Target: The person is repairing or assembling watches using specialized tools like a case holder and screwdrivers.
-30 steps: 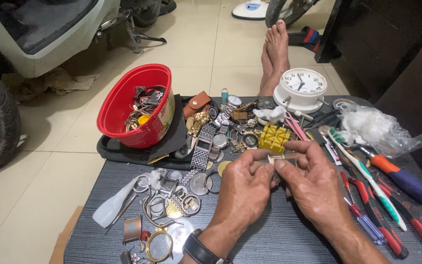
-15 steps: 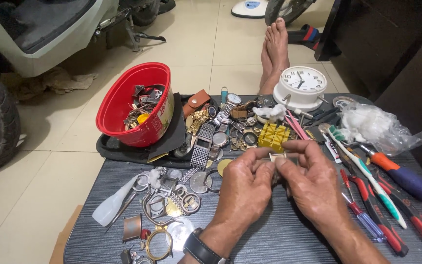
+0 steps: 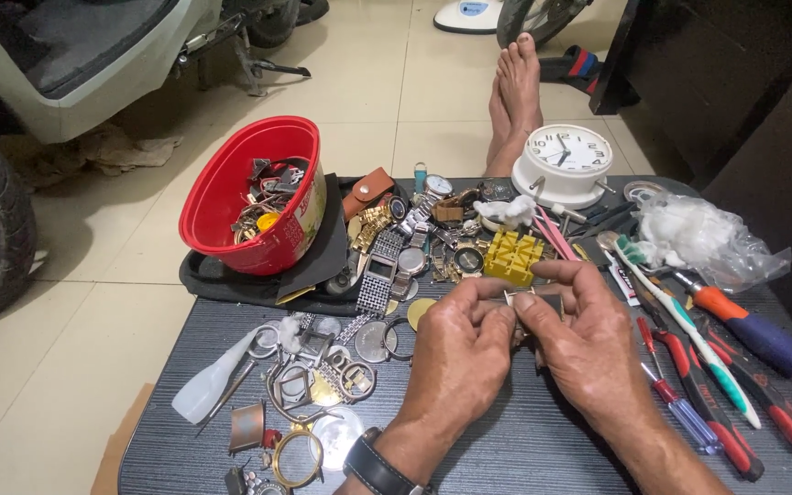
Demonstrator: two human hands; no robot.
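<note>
My left hand (image 3: pixel 456 353) and my right hand (image 3: pixel 584 339) meet over the middle of the dark table (image 3: pixel 524 449). Both pinch a small silvery watch part (image 3: pixel 512 296) between their fingertips; most of it is hidden by the fingers. A black wristwatch sits on my left wrist (image 3: pixel 373 467). Just beyond the fingertips lies a yellow plastic holder block (image 3: pixel 512 254). Loose watch cases and rings (image 3: pixel 323 376) lie left of my left hand.
A red bowl (image 3: pixel 222 197) of parts tilts at the table's back left. A white alarm clock (image 3: pixel 563 160) stands at the back, a plastic bag (image 3: pixel 703 238) beside it. Screwdrivers, pliers and a toothbrush (image 3: pixel 717 367) lie at right. Bare feet (image 3: pixel 515 92) rest on the floor beyond.
Both hands stay together on the small part; the fingers have shifted only slightly. Nothing else on the table has moved.
</note>
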